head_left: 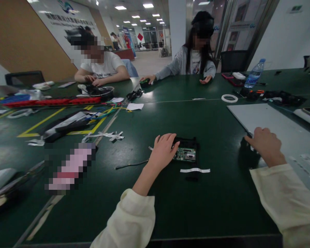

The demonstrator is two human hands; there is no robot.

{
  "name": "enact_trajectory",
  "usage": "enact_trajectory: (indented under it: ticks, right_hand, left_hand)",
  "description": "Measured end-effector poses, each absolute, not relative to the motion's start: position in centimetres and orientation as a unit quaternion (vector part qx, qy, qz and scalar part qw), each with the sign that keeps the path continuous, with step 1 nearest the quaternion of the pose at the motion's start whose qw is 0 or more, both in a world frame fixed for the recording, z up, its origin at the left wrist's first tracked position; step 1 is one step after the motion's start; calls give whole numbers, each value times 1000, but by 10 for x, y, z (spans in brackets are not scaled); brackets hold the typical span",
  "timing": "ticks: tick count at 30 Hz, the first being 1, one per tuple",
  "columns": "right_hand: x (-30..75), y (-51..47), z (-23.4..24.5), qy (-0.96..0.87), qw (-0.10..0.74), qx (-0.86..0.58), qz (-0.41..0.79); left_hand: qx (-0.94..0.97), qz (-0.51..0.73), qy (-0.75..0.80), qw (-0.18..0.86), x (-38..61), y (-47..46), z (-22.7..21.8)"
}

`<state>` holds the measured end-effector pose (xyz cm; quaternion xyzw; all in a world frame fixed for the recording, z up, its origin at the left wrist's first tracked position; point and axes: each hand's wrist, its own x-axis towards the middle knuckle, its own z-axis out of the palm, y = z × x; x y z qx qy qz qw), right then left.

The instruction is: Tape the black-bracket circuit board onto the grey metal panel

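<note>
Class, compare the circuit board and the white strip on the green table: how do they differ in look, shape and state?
The circuit board is green and crowded with small parts; the white strip looks plain.
The board is broad, while the strip is long, narrow and slightly wavy.
The left hand partly covers the board, but no hand covers the strip.
Both are on the green table, close together.
</note>
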<state>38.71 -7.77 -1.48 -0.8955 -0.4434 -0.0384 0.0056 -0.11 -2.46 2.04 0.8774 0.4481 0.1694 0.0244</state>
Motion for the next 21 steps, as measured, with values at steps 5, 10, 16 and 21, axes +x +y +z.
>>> enact_trajectory:
  ticks: [5, 10, 16, 21]
  right_hand:
    - [393, -80, -5, -435, -1, -900, -26]
    - [375, -83, 10, -551, 165, -809, -122]
    - [266, -80, 42, -759, 281, -576, -114]
    - [170, -88, 60, -864, 262, -420, -97]
  left_hand:
    - [878, 166, 448, 34, -1, -24, 19]
    - [888, 157, 431, 42, 0, -26, 19]
    - [920, 127, 366, 54, 3, -34, 21]
    - [931, 112, 343, 56, 3, -38, 15]
